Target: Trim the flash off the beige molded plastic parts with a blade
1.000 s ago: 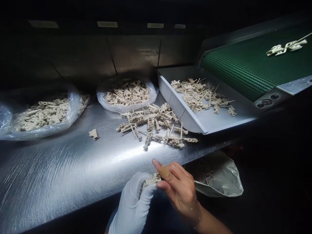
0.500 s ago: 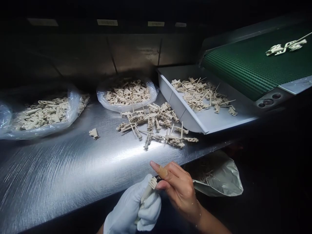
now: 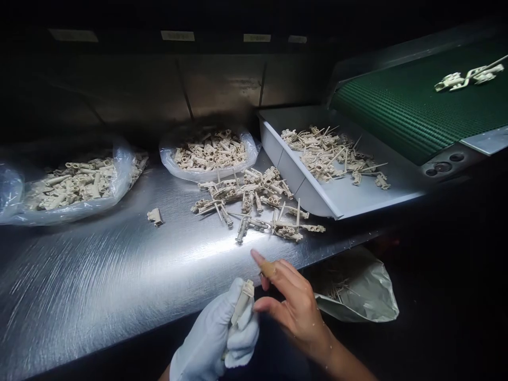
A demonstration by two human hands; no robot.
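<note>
My left hand (image 3: 222, 333), in a white glove, is closed round a small beige plastic part (image 3: 243, 301) that sticks up between its fingers, just off the front edge of the steel table (image 3: 99, 286). My bare right hand (image 3: 289, 301) hovers right beside it with the forefinger stretched toward the table and the thumb near the part; nothing shows in it. A loose heap of the same beige moulded parts (image 3: 254, 203) lies on the table beyond both hands.
Two clear bags of beige parts sit at the back, one left (image 3: 75, 185), one centre (image 3: 210, 153). A grey tray (image 3: 337, 196) with more parts stands under a green conveyor belt (image 3: 408, 106). A single part (image 3: 154, 216) lies alone. A bag of sprues (image 3: 357, 291) hangs below the table edge.
My left hand has turned the part upright and drawn it back. My right hand has let go of it and opened, moving slightly right and forward.
</note>
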